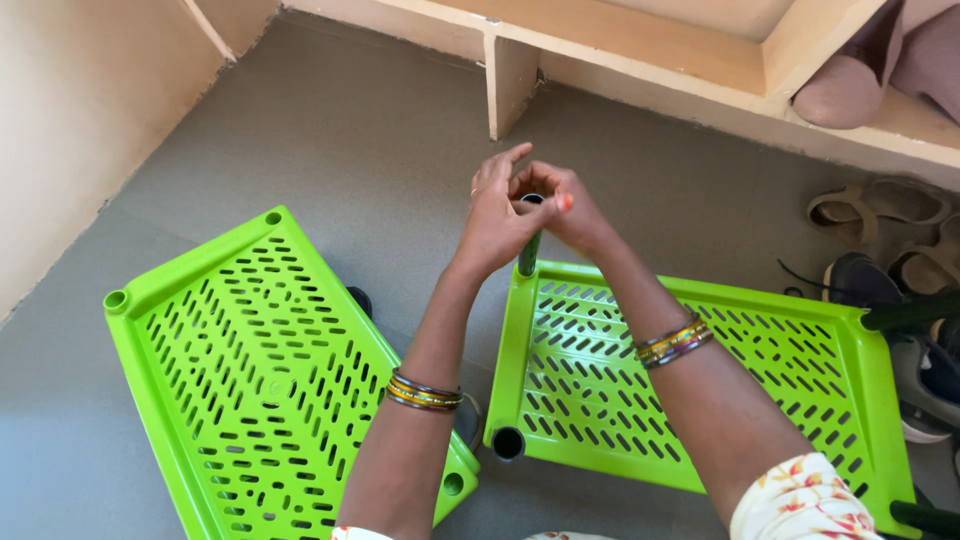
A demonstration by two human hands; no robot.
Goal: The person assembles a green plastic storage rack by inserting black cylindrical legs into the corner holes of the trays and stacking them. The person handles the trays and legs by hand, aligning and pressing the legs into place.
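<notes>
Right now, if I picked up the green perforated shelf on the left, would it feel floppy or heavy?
Probably light: the green shelf is thin plastic, mostly slots. Likely fairly stiff, given its raised rim and moulded corner sockets. On the smooth grey floor it would probably slide easily.

A grey floor (pixel 330 130) carries everything here. Two bright green slotted trays lie flat on it: the left tray (pixel 270 380) is turned at an angle, the right tray (pixel 700 380) lies just beside it, their near corners close together. At the right edge, sandals (pixel 880 205) and dark shoes (pixel 880 285) rest on the floor near the right tray. A wooden shelf (pixel 620 55) stands on the floor along the far wall.
</notes>
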